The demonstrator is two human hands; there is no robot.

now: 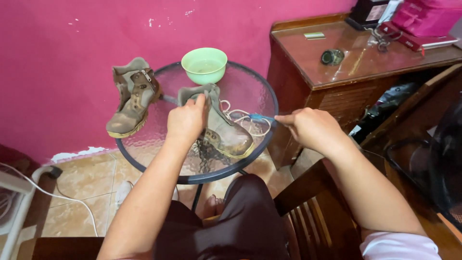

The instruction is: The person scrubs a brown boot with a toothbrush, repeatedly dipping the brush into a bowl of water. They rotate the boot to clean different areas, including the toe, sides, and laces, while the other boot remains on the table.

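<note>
Dark-trousered knees and the slatted back of a brown wooden chair (308,212) lie closest to the lens, just under the round glass-topped table with its dark metal rim (144,161). On that table, near its middle, lies a worn brown leather boot with a yellowish sole (222,134), toe pointing toward the person. A second, matching brown boot (131,98) stands at the table's left edge, leaning a little outward over the rim, and a pale green plastic bowl (204,65) sits at the table's far side, behind the middle boot. To the right of the table stands a glossy reddish wooden cabinet (346,62).

As a judgement, the boot at the left edge looks the likeliest to fall if the table is jolted. The bowl may hold liquid, so a hard tug could slop it onto the glass. The loose cream-coloured lace (240,118), coiled on the glass beside the middle boot, could snag or knot if drawn fast.

The left hand (186,121) is closed around the ankle collar of the middle boot, fingers curled tight, pinning it down. The right hand (313,127), off the table's right rim, is pinched nearly shut on the blue-tipped end of the lace (260,117), holding it taut.
</note>
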